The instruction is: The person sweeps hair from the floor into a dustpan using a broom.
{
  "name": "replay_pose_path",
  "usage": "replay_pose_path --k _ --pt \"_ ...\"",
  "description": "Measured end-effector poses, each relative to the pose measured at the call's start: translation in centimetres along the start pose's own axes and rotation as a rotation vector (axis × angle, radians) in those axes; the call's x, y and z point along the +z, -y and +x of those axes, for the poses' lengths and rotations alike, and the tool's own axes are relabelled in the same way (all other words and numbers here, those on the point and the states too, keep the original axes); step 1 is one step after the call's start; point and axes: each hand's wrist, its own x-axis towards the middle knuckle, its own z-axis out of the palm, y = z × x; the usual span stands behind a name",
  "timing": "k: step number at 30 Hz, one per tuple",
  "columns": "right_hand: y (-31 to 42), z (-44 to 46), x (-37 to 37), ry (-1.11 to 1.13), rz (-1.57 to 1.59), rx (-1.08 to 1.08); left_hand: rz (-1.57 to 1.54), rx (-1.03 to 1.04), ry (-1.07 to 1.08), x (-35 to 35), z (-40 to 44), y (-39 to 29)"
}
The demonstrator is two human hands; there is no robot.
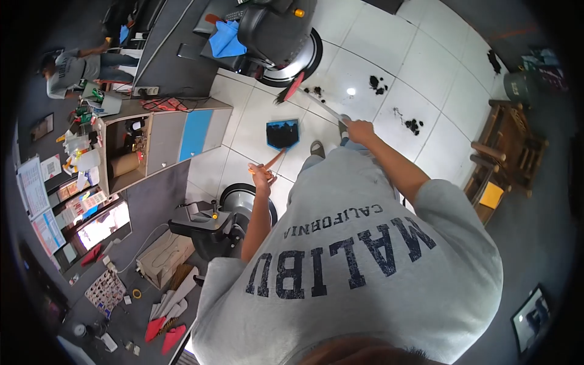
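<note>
My left hand (pixel 261 177) is closed around the orange-red handle of a blue dustpan (pixel 296 137). The dustpan rests on the white tiled floor, with a heap of dark hair (pixel 281 132) inside. In my right hand (pixel 360 131) is the pale handle of a broom (pixel 293 88), gripped near its upper end. Its red head and dark bristles are just beyond the dustpan, apart from it. Loose hair clumps (pixel 377 84) lie to the right of the broom, with another clump (pixel 413 126) closer to me.
A salon chair (pixel 274 36) with a round base stands ahead, another chair (pixel 210 225) to my left. A cabinet (pixel 167 140) lines the left side. Wooden furniture (pixel 508 146) is on the right. A person (pixel 76 70) shows at far left, possibly reflected.
</note>
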Motion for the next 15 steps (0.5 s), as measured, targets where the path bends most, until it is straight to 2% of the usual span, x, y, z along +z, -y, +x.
replay_pose_path --k 5,7,10,12,15 --pt "0.0 11.9 -1.1 0.027 -0.110 -0.033 -0.197 0.029 -0.092 1.1 -2.4 -0.4" --pt "-1.4 14.1 -1.0 0.060 -0.165 -0.023 -0.270 0.059 -0.117 1.4 -3.4 -0.1" --pt "-4.8 10.3 -4.7 0.089 -0.209 -0.073 -0.301 0.013 -0.138 2.4 -3.5 0.2" --pt "-9.4 9.6 -3.1 0.064 -0.183 -0.023 -0.271 0.018 -0.119 2.8 -2.3 1.1" --pt "-13.6 3.7 -4.3 0.109 -0.195 -0.005 -0.203 0.028 -0.120 4.1 -1.5 1.1"
